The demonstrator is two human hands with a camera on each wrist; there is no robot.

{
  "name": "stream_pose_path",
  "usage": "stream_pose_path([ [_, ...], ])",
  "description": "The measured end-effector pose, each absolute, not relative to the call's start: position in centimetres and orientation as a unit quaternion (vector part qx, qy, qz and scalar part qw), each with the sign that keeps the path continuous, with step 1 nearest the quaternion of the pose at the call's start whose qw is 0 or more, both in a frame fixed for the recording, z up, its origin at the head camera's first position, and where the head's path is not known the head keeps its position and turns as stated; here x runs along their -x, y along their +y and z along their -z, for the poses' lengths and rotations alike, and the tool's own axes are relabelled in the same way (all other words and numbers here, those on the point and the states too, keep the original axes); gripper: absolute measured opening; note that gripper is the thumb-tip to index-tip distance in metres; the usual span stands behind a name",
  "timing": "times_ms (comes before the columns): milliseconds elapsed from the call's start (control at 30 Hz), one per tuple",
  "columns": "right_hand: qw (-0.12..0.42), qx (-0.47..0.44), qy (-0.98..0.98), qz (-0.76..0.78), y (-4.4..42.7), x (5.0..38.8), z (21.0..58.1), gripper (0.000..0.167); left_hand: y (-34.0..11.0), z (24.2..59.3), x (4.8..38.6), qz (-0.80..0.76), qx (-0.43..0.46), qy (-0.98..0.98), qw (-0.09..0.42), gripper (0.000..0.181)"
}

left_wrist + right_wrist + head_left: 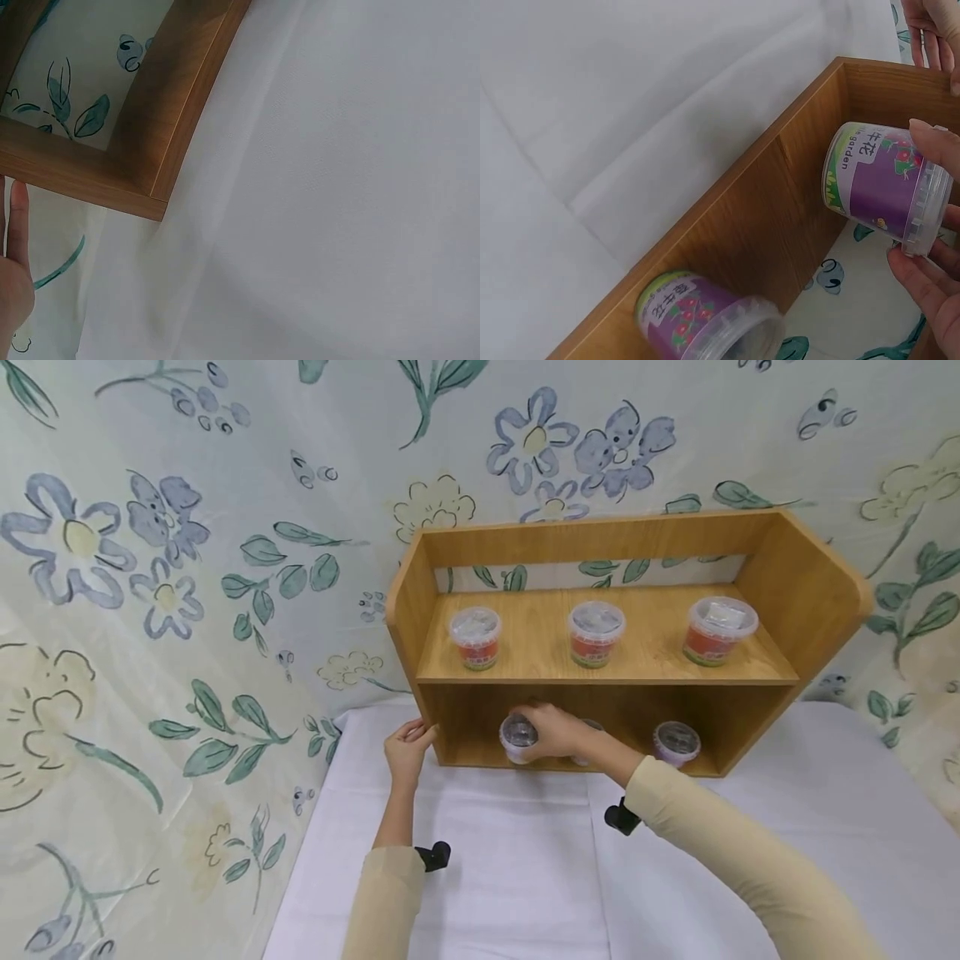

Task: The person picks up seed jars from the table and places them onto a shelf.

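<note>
My right hand [551,731] grips a plastic tub [517,735] near its clear lid, at the left of the lower compartment. In the right wrist view this tub [877,180] shows a purple label with red flowers; whether its base touches the board, I cannot tell. Another purple-labelled tub [679,319] stands beside it, mostly hidden behind my right hand in the head view. A third lidded tub [677,742] is at the lower right. My left hand [408,752] touches the left side of the wooden shelf [611,681], its fingers [19,217] straight against the outer panel.
On the upper board stand three red-labelled tubs: left [476,639], middle [595,633] and right [717,631]. A white cloth [517,860] covers the table below the shelf. Behind it hangs a floral curtain [300,485].
</note>
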State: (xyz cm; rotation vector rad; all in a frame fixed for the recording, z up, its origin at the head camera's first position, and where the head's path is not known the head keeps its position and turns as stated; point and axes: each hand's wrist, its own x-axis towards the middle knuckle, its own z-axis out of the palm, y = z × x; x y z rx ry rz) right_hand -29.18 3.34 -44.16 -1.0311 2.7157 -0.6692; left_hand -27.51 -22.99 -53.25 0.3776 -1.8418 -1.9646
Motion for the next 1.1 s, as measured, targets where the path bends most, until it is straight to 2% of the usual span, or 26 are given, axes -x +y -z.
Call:
stream_pose_path([
  [233, 0.123, 0.349, 0.901, 0.225, 1.1, 30.1, 44.6, 0.069, -23.3, 54.0, 27.2, 0.705, -0.152, -0.661, 0.209, 0.029],
  [400, 0.145, 0.327, 0.908, 0.217, -0.4, 30.6, 44.8, 0.072, -22.5, 52.5, 26.1, 0.709, -0.134, -0.665, 0.195, 0.03],
  [667, 0.142, 0.316, 0.912, 0.219, -0.8, 31.1, 45.6, 0.072, -21.1, 51.3, 25.9, 0.704, -0.118, -0.675, 0.189, 0.03],
  [867, 0.155, 0.292, 0.918, 0.216, -0.6, 30.8, 47.8, 0.074, -21.0, 53.3, 26.8, 0.718, -0.131, -0.66, 0.178, 0.029],
  [1100, 0.141, 0.281, 0.923, 0.221, -0.7, 30.7, 49.4, 0.073, -20.2, 54.1, 27.2, 0.706, -0.12, -0.669, 0.199, 0.029],
])
